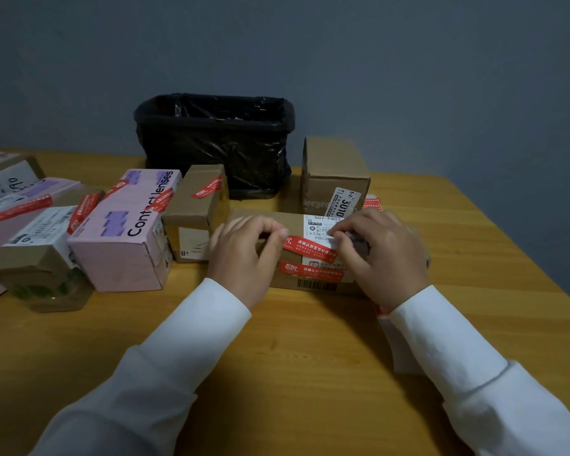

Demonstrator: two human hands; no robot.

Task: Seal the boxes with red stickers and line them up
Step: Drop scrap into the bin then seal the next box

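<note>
A flat brown cardboard box [313, 284] with a white shipping label lies on the table in front of me. One red sticker [311, 270] lies flat on its front. A second red sticker [310, 248] stretches across the box above it. My left hand [241, 255] pinches the sticker's left end, and my right hand [380, 255] pinches its right end, fingers curled. To the left stand a small brown box [195, 209] and a pink "Contact lenses" box [125, 238], each with red stickers.
A black bin [214, 143] lined with a plastic bag stands at the back. A tall brown box [334, 172] stands behind the flat one, with loose red stickers [372, 203] beside it. More boxes [30, 209] and a glass jar [51, 287] crowd the left side. The wooden table [293, 357] lies bare near me.
</note>
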